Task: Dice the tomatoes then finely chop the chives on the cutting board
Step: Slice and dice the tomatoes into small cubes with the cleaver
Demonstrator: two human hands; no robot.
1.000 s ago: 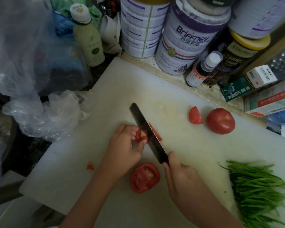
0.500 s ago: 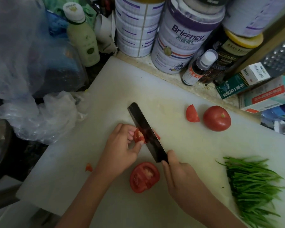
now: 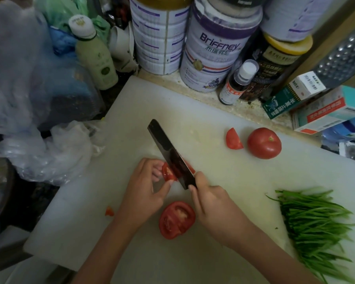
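Note:
On the white cutting board (image 3: 223,111), my left hand (image 3: 143,189) pinches a small tomato piece (image 3: 168,173) at mid-board. My right hand (image 3: 213,206) grips the handle of a dark knife (image 3: 168,152), whose blade presses down into that piece. A thin cut slice (image 3: 190,167) lies just right of the blade. A tomato half (image 3: 176,220) sits cut face up between my wrists. Farther back lie a tomato wedge (image 3: 233,139) and a whole tomato (image 3: 263,143). A bunch of chives (image 3: 318,228) lies at the board's right edge.
Large tins (image 3: 215,50), a small dark bottle (image 3: 237,83), a pale green bottle (image 3: 94,54) and medicine boxes (image 3: 326,109) crowd the board's far edge. Crumpled plastic bags (image 3: 49,152) lie to the left. A tiny tomato scrap (image 3: 109,211) sits near the board's left side.
The knife blade has shifted slightly left through the tomato piece, leaving a thin slice on its right. My left hand's fingers stay on the piece.

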